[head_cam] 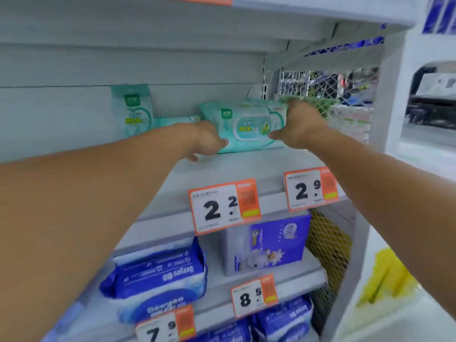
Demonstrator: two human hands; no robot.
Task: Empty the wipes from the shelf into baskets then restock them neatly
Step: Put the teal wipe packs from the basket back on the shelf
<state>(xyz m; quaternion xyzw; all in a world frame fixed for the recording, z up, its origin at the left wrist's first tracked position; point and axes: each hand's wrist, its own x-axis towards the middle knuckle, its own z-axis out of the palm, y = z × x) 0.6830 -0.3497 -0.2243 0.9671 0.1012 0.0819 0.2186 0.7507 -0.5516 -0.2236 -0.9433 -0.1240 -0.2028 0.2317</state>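
Both hands, left hand (209, 140) and right hand (299, 127), clamp fingers on the soft mint-green wipes pack (249, 127) on the grey metal shelf (222, 174); whether emptying or restocking is unclear, so next means lifting it clear or squaring it.

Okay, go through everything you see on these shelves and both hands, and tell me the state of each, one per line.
Left hand: gripping the left end of the green wipes pack.
Right hand: gripping its right end.
Green wipes pack: sealed, on the shelf, held at both ends.
Small green pack: upright against the back wall.
Blue wipes packs: stacked on the lower shelf.
Purple box: upright, closed.
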